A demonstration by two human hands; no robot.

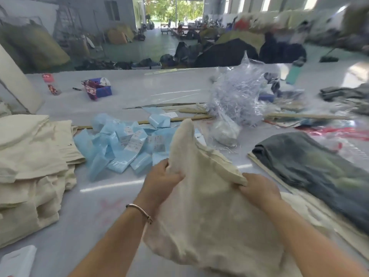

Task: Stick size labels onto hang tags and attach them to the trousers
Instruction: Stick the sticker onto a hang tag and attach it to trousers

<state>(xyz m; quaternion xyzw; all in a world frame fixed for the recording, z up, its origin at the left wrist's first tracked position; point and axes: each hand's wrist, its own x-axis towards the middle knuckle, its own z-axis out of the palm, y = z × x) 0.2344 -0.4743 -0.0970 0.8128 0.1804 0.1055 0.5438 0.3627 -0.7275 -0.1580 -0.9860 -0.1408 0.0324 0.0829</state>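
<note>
The cream woven-cloth trousers (207, 196) serve as the reference item. They are held up over the near edge of the glossy pale-grey counter (111, 188), with the lower part draped toward the viewer and one pointed corner standing upward.

The left hand (161, 179) grips the left fold of the trousers, thumb in front and fingers curled into the cloth. A thin metal bangle (139, 211) sits on the left wrist. The right hand (257, 188) grips the right fold, fingers curled under a bunched edge of the cloth. Both hands are closed on the fabric and set apart from each other.

Left of the trousers, a stack of folded cream cloth garments (32, 168) rests on the counter. Right of the trousers, a folded dark grey-green garment (319, 170) lies on the counter, its image blurred.

Beyond the trousers, to the left, a loose heap of light-blue glossy backing strips carrying white printed size labels (127, 144) is spread on the counter. The label print is too small to read. Directly behind the trousers, a small clear plastic bag with white contents (224, 130) sits on the counter, and behind it stands a crumpled clear plastic bag of thin white fasteners (237, 96).

Farther back and to the left of the trousers are a small blue box (99, 87) and a red-capped bottle (50, 83). Farther back and to the right stands a teal bottle (293, 73).
</note>
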